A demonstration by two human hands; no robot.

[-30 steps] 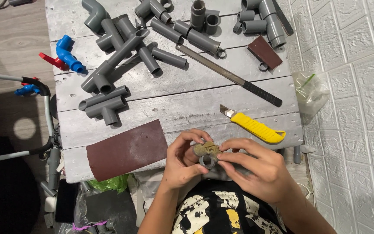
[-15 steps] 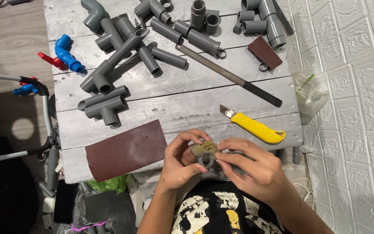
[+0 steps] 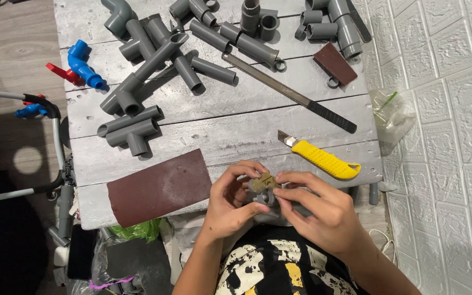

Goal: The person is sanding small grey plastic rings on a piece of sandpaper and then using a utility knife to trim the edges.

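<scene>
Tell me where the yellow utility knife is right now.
In the head view, the yellow utility knife lies on the grey plank table, right of centre, just beyond the right hand.

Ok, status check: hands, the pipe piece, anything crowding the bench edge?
Left hand and right hand both grip a small grey pipe fitting, tan scrap pressed on it. Yellow utility knife and sandpaper sheet lie close by, untouched.

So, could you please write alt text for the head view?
Both hands, left and right, hold a small grey pipe fitting with a scrap of sandpaper at a grey wooden table, near a yellow utility knife, sandpaper sheet and pipe pieces.
</scene>
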